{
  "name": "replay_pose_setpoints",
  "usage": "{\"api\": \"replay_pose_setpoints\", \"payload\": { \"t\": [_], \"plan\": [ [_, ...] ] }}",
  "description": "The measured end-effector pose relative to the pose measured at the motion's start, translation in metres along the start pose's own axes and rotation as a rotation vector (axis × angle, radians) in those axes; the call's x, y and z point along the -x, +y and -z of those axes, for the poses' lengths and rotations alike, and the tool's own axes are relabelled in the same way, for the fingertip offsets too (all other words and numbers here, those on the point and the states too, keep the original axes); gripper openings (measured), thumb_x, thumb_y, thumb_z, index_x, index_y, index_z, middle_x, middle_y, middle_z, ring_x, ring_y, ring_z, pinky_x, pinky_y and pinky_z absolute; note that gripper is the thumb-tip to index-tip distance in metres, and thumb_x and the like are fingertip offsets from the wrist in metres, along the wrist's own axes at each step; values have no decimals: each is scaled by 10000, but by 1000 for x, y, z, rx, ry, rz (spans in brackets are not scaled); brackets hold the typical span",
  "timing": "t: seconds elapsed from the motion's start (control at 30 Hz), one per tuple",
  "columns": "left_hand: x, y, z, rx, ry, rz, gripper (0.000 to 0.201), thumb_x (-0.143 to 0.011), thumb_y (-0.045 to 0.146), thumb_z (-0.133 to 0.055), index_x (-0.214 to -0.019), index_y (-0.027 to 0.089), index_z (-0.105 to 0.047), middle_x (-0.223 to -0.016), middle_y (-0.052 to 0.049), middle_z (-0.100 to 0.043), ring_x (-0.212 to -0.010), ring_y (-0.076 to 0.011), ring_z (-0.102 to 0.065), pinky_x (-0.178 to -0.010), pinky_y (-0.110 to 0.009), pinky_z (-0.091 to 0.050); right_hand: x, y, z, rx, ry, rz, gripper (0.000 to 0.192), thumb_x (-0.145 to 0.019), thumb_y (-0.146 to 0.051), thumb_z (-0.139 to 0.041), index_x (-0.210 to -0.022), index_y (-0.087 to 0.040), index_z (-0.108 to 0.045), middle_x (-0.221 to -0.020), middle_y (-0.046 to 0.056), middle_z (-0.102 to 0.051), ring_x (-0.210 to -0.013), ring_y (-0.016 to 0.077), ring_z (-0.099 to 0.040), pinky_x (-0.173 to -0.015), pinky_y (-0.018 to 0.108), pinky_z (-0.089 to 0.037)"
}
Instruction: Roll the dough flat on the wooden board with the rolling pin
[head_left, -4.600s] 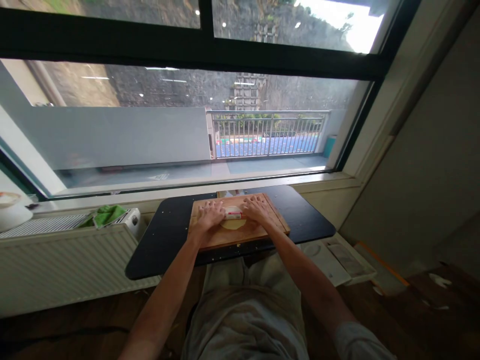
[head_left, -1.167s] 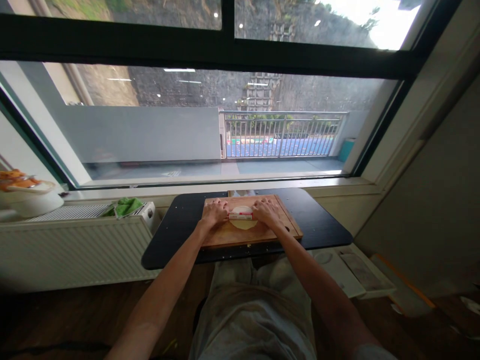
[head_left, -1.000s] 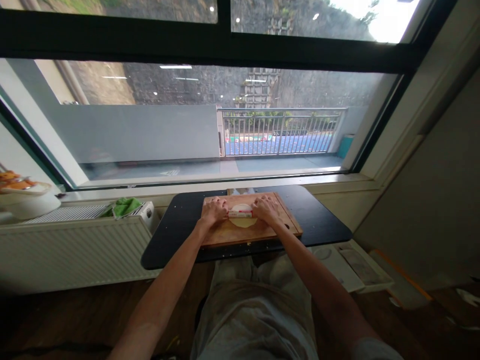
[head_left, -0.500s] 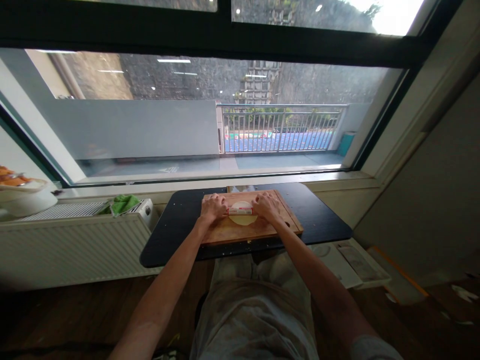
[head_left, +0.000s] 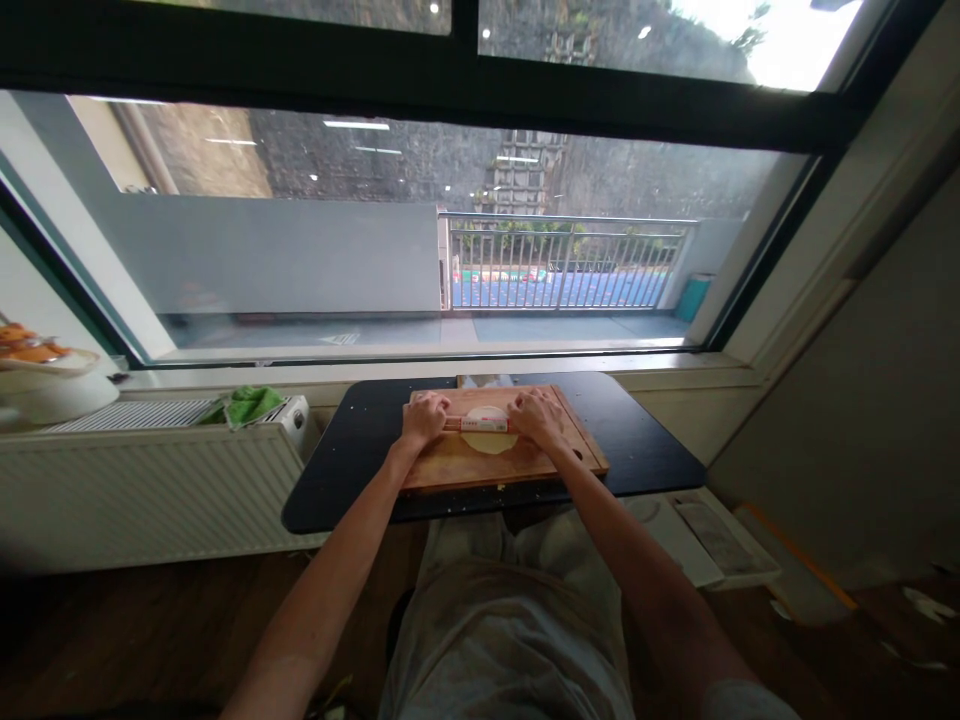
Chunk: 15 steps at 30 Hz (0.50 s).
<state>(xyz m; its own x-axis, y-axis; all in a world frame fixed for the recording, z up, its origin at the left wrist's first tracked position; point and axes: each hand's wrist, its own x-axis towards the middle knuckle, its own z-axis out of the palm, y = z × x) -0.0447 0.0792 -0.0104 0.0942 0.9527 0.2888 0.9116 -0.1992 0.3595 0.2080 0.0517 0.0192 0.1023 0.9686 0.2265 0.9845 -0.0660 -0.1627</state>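
Both hands press down on a rolling pin [head_left: 480,424] — the left hand [head_left: 424,419] curled over its left end, the right hand [head_left: 535,417] over its right. Under them the black tabletop [head_left: 345,470] carries a wooden board [head_left: 480,465], and between the hands a pale dough disc [head_left: 487,441] lies on it beneath the pin. It looks already flattened and round, though seemingly not finished. Against half a second ago, the pin sits much where it was — only the view has shifted slightly.
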Motion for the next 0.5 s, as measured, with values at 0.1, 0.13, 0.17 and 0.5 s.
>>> {"api": "replay_pose_setpoints", "payload": {
  "t": [0.1,0.13,0.17,0.5],
  "plan": [
    [-1,0,-1,16,11,18,434,-1016,187,-441,-1136,285,-846,-1382,-30,-773,-1303,-232,-659,-1164,-362,-496,-3,2,-2,4,2,2,451,-1055,-447,-480,-1214,-202,-824,-1324,140,-769,-1185,263,-690,-987,328,-508],
    [-1,1,-2,16,12,23,428,-1013,188,-448,-1126,286,-849,-1378,-32,-774,-1302,-237,-658,-1163,-368,-499,-3,2,-2,3,3,4,456,-1055,-453,-477,-1211,-203,-825,-1318,138,-772,-1179,265,-693,-978,329,-512],
    [-1,1,-2,15,14,27,418,-1011,193,-456,-1114,286,-851,-1371,-35,-776,-1299,-242,-658,-1161,-374,-501,-4,2,-1,3,4,4,456,-1054,-452,-477,-1210,-204,-826,-1315,136,-775,-1174,265,-696,-973,329,-513],
    [-2,-1,-5,33,4,40,419,-1010,189,-447,-1179,272,-821,-1414,-42,-753,-1330,-248,-623,-1175,-394,-489,8,0,6,-14,-10,25,448,-1098,-376,-430,-1157,-181,-829,-1206,155,-824,-1099,260,-760,-922,303,-508]
  ]
}}
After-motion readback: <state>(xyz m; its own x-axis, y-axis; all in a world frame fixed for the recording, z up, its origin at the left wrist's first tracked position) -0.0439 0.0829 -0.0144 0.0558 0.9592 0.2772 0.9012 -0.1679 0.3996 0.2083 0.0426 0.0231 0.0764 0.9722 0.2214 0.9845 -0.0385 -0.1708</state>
